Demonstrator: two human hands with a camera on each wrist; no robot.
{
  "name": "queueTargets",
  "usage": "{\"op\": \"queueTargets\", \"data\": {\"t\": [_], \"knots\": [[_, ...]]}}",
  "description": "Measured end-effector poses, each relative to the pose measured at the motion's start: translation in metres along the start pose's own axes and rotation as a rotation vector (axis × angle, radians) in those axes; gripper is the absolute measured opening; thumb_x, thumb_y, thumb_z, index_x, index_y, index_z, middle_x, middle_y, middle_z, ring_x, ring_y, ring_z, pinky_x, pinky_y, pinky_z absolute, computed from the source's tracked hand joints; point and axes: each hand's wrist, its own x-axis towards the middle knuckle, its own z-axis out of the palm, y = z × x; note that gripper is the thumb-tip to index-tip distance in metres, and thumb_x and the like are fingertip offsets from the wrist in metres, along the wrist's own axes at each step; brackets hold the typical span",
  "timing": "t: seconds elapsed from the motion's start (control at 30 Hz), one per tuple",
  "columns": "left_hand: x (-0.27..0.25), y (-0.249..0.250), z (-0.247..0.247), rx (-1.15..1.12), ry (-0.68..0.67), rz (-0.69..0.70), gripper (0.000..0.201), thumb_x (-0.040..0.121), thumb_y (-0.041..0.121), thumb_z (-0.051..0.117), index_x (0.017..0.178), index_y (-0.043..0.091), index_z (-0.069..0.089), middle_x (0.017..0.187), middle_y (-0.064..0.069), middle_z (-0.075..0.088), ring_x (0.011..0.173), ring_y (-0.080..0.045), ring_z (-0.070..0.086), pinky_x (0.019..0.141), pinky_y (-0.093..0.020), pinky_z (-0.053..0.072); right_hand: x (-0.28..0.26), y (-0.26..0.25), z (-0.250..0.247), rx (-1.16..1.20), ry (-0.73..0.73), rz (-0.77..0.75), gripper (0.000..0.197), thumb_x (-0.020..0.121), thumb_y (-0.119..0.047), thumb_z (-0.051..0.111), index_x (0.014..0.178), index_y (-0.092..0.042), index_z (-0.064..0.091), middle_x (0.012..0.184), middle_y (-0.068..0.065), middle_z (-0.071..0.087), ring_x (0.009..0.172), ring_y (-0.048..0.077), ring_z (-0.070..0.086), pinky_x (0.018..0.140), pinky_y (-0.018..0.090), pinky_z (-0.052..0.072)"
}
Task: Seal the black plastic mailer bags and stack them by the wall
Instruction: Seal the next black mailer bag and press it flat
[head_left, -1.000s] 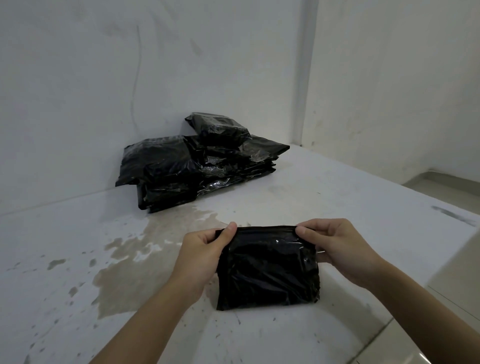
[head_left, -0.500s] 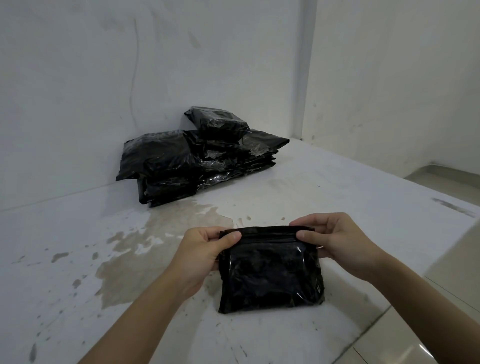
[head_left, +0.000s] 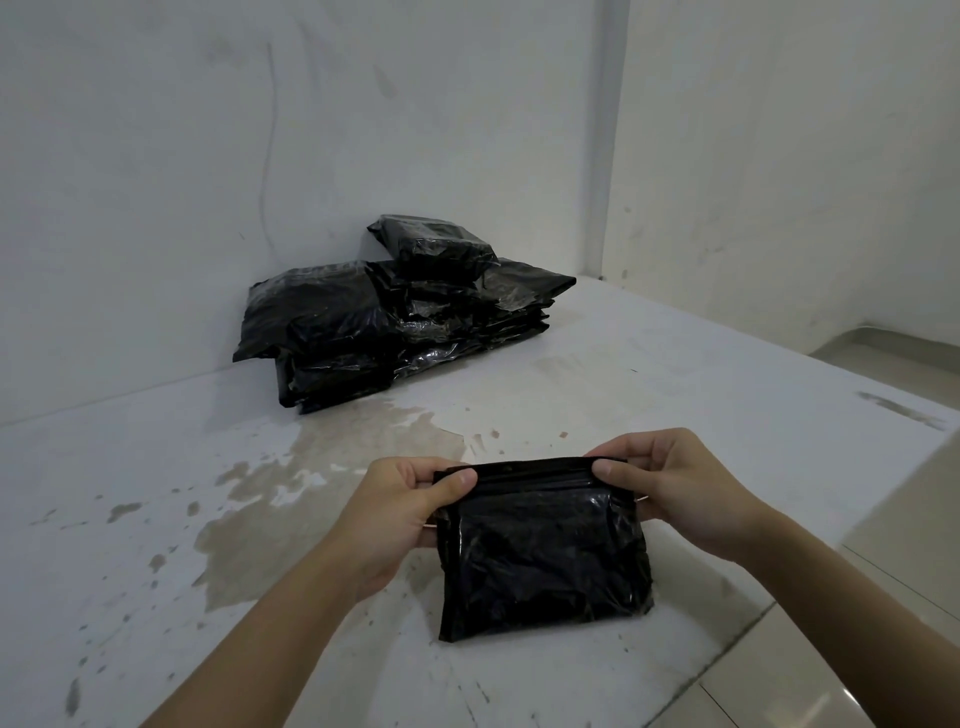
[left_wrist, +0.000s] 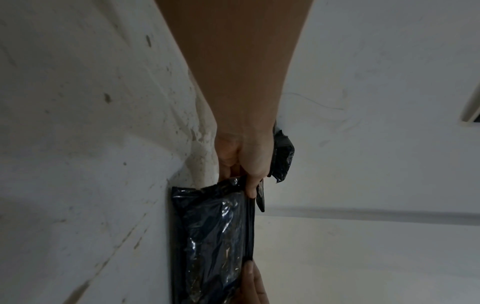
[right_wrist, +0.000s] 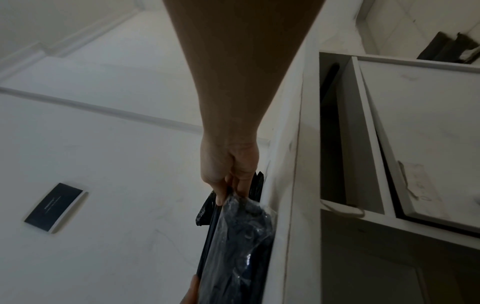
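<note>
While the mailer bag (head_left: 540, 551) sits on the white table (head_left: 156, 519) right in front of you, both your hands are on its far edge. Left to right:

Far left of the table: brownish stains (head_left: 291, 499), patchy, running from mid-table toward the bag.

Behind them, the stack of black bags (head_left: 395, 317) is against the wall (head_left: 156, 182), well apart from the bag you're working. One smaller bag (head_left: 436, 247) rides on top of the pile, up against the wall.

Your left hand (head_left: 400, 512): thumb on top of the bag's left corner, fingers curled underneath, pinching the flap edge. Left wrist view confirms it: the thumb (left_wrist: 253, 185) is clamped on the folded strip.

The bag: lower edge on the table, upper edge raised slightly between your hands. Flap folded along the top; glossy, wrinkled plastic. Can't tell if the seal is fully closed.

Your right hand (head_left: 675, 488): mirror grip on the right corner, thumb on top, fingers wrapped behind. Right wrist view shows the fingers (right_wrist: 240, 185) gripping the bag's end.

Right of that: the table edge, then tiled floor (head_left: 883, 597) below.
</note>
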Motion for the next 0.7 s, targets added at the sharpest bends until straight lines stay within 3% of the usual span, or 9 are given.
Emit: {"op": "queueTargets", "data": {"t": [0.33,0.43,0.53,0.6,0.7], "knots": [[-0.001,-0.003,0.005,0.165,0.008,0.026,0.019,0.095,0.014,0.055,0.091,0.008,0.073,0.078,-0.01,0.073,0.068,-0.017,0.065,0.059,-0.023,0.054,-0.005,0.003,-0.001,-0.114,0.048,0.031,0.017,0.094,-0.01,0.055,0.092,0.0,0.068,0.075,0.013,0.07,0.064,0.017,0.063,0.057,0.023,0.052],[0.002,-0.006,0.007,0.298,0.05,0.059,0.02,0.096,0.016,0.055,0.087,0.013,0.073,0.079,-0.006,0.074,0.071,-0.015,0.067,0.065,-0.019,0.053,-0.006,-0.001,0.002,-0.334,0.071,0.026,0.018,0.094,-0.014,0.058,0.082,-0.014,0.071,0.07,0.0,0.07,0.062,0.006,0.06,0.06,0.017,0.049],[0.004,-0.007,0.01,0.37,0.074,0.074,0.019,0.095,0.018,0.057,0.087,0.016,0.074,0.08,0.0,0.074,0.079,-0.015,0.069,0.073,-0.023,0.053,-0.002,-0.012,0.004,-0.518,0.164,0.069,0.02,0.088,-0.017,0.065,0.071,-0.024,0.07,0.063,-0.014,0.061,0.051,-0.011,0.051,0.051,0.004,0.037],[0.006,-0.004,0.013,0.38,0.091,0.064,0.018,0.094,0.019,0.058,0.087,0.017,0.074,0.079,0.003,0.073,0.076,-0.009,0.067,0.067,-0.019,0.048,0.005,-0.018,0.002,-0.467,0.196,0.168,0.016,0.086,-0.01,0.067,0.071,-0.012,0.071,0.067,-0.004,0.064,0.049,-0.005,0.052,0.045,0.004,0.036],[0.008,0.0,0.017,0.418,0.101,0.026,0.02,0.094,0.021,0.059,0.086,0.016,0.076,0.081,0.001,0.073,0.066,0.001,0.061,0.059,-0.012,0.042,0.014,-0.028,0.003,-0.448,0.208,0.265,0.011,0.083,-0.003,0.067,0.083,0.008,0.071,0.092,0.019,0.07,0.057,0.015,0.06,0.062,0.024,0.053]]}}
